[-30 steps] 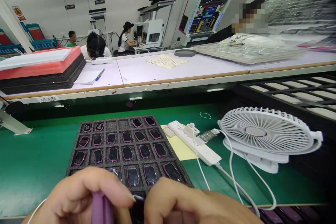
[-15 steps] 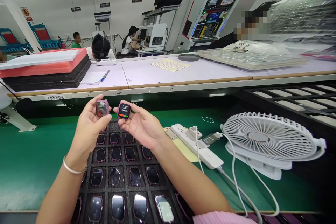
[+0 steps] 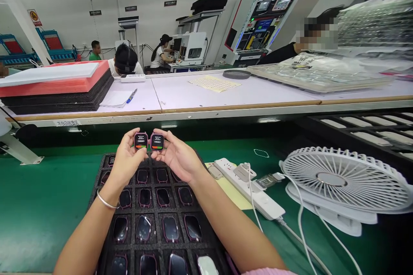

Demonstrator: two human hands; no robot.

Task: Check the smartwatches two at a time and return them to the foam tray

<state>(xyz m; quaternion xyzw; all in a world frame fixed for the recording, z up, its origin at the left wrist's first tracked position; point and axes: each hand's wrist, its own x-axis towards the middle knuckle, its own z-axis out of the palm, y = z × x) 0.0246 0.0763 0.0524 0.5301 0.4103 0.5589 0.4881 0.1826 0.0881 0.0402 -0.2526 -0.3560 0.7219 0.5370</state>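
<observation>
My left hand [image 3: 130, 154] is closed on a purple-framed smartwatch body [image 3: 141, 141], its thumb at the lower edge. A second smartwatch body [image 3: 157, 142] of the same kind sits in the fingers of my right hand [image 3: 177, 157]. Both screens are lit and face me, with white text and a coloured strip at the bottom; the writing is too small to read. The two watches are side by side, nearly touching. Below them a black foam tray [image 3: 155, 206] holds several more watch bodies in square pockets, most with dark screens. My forearms cover part of the tray.
To the right lie a white power strip [image 3: 248, 189] with plugs and cables, and a white fan [image 3: 345, 180]. A raised shelf [image 3: 180, 99] behind carries foam sheets [image 3: 54, 81], a pen [image 3: 131, 96] and plastic-wrapped trays [image 3: 322, 73]. Several people sit beyond it.
My left hand has moved right and turned its watch, so the lit screen now faces me beside the other one. The view has shifted slightly.
</observation>
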